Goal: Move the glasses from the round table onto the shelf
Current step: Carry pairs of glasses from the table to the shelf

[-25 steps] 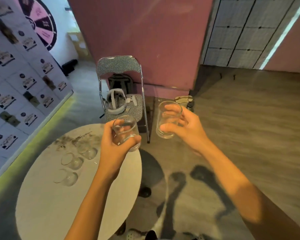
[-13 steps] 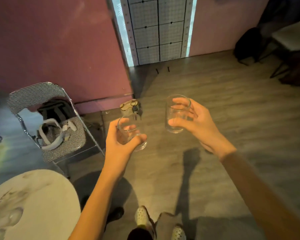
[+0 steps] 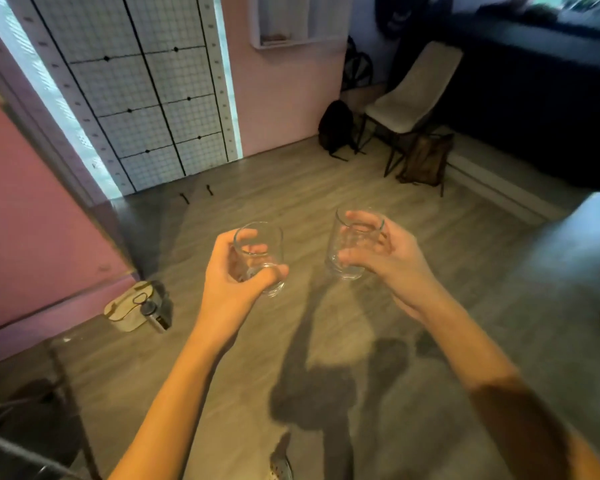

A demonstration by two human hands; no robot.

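Head view, looking down past two bare forearms, and both hands are loaded. The left hand (image 3: 227,285) grips a short clear glass (image 3: 261,249), fingers (image 3: 248,234) curled round its far side and showing through the wall, thumb clamped across the front low down near the base. That glass leans a little, with its open mouth tipped up and to the left. The right hand (image 3: 390,263) holds a second, taller clear glass (image 3: 347,244); its fingers hook over the far side close to the rim and the thumb presses the near side lower down. This one stands closer to upright. Both look empty.

The two glasses hang in mid-air over the wooden floor (image 3: 326,188), side by side at about the same height, apart and not touching, with no surface under them. Dark shadows of the arms stretch across the boards below, and the toe of a shoe (image 3: 280,465) pokes in at the bottom edge.

Around the room: a pink wall (image 3: 32,202) on the left, with a cream bag (image 3: 127,308) and a bottle (image 3: 153,315) on the floor at its foot. Straight ahead stands a wire grid panel (image 3: 146,98), lit along both sides. Up on the far wall hangs a white open-fronted box (image 3: 284,26); what sits inside is too blurred to tell. To the right, a beige chair (image 3: 413,95) stands between a black backpack (image 3: 335,129) and a brown bag (image 3: 426,159) that leans at its legs. A dark metal frame crosses the lower left corner.
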